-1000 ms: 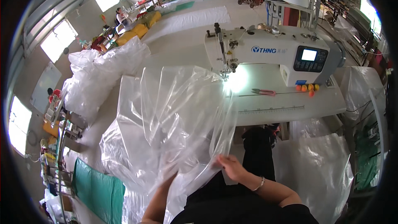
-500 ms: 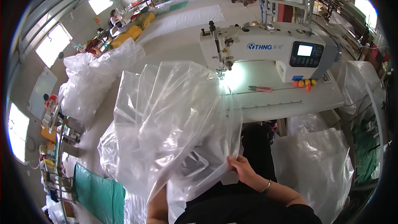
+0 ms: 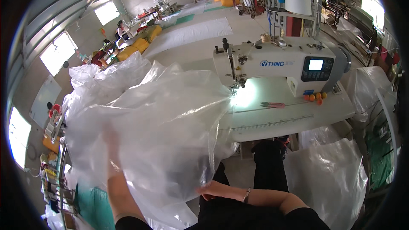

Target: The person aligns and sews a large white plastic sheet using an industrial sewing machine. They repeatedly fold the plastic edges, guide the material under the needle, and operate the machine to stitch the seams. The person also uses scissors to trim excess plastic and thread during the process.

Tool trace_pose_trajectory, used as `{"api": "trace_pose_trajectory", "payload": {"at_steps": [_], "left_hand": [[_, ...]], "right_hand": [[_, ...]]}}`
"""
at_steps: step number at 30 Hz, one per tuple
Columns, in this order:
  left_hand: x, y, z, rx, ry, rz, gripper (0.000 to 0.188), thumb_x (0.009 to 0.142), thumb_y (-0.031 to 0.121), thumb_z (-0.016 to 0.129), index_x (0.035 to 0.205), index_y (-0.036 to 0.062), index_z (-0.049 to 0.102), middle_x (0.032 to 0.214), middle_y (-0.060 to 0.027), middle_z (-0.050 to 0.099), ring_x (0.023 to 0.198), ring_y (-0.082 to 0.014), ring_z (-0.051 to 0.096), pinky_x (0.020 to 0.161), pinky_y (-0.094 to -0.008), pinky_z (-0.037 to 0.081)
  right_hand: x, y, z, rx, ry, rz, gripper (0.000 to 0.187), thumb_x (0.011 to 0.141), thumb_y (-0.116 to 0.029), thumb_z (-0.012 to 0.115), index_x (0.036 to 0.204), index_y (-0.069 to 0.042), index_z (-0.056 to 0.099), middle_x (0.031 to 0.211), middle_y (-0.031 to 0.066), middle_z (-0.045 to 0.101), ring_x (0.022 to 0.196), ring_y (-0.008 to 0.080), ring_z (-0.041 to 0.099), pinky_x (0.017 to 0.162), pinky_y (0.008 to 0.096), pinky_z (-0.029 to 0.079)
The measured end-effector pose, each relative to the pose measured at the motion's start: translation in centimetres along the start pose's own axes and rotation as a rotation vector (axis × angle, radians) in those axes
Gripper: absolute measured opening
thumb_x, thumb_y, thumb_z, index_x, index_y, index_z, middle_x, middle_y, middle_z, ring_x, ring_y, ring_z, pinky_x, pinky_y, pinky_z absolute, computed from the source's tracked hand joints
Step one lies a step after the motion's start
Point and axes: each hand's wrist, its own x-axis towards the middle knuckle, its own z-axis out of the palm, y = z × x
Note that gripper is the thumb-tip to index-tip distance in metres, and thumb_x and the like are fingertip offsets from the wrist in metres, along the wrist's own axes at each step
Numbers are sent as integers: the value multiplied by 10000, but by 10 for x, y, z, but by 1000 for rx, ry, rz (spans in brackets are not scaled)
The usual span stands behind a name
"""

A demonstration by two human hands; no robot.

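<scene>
A large translucent plastic sheet (image 3: 162, 115) spreads from the sewing machine's (image 3: 277, 64) needle area toward my left and down over my lap. My left hand (image 3: 111, 138) is raised behind the sheet and shows only as a blur through it, so its fingers cannot be made out. Low in front of my body, my right hand (image 3: 208, 190) is closed on the sheet's lower right edge. The sheet's upper right corner lies by the lit needle (image 3: 234, 90). On the machine table (image 3: 255, 123) rest pink-handled thread snips (image 3: 272, 105), right of the needle.
Small orange and yellow balls (image 3: 313, 97) sit by the machine's base. Crumpled clear plastic (image 3: 106, 76) is heaped on the left, and another plastic sheet (image 3: 328, 179) hangs to my right. A white thread cone (image 3: 298, 0) stands behind the machine. Far left, a person (image 3: 122, 30) sits.
My left arm has swung left and up, spreading the sheet out wide and flatter. My right hand has moved left and down with the sheet's edge. The whole view has shifted slightly.
</scene>
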Motion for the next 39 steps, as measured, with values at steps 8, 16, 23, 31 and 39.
{"api": "trace_pose_trajectory", "payload": {"at_steps": [8,16,23,31,39], "left_hand": [[-161,111,-200,328,-16,561,494,964,231,432,1432,88,368,1515,-86,302,1408,-257,263,1152,-388,201],[-136,149,-357,-898,-287,734,364,873,123,594,1230,197,586,1271,26,547,1322,-270,382,1139,-444,278],[-74,174,-367,-111,157,562,368,810,105,655,1168,46,593,1110,-67,637,1140,-284,554,1012,-601,314],[-40,185,-372,-410,-24,607,398,750,138,710,1120,66,580,1191,-81,556,1194,-264,481,1049,-558,291],[-58,155,-314,-410,20,758,397,775,79,637,1171,60,621,1044,-72,615,941,-228,587,802,-374,472]], "right_hand": [[-104,-100,-74,-359,-36,-223,202,866,-231,693,817,-36,692,678,19,667,617,70,612,561,247,467],[-65,-144,-125,-1204,646,-671,291,790,-213,737,1058,-130,658,1076,49,606,1031,218,551,846,379,474],[-18,-150,-142,-1650,553,-438,654,749,-438,727,1326,-212,518,1327,62,478,1274,367,371,1067,570,263],[53,-156,-170,-1522,421,-390,797,693,-619,671,1343,-191,498,1366,121,488,1286,353,414,1102,508,254],[56,-169,-160,-1448,332,-183,935,721,-687,608,1449,-158,357,1514,134,300,1412,382,198,1166,461,125]]}}
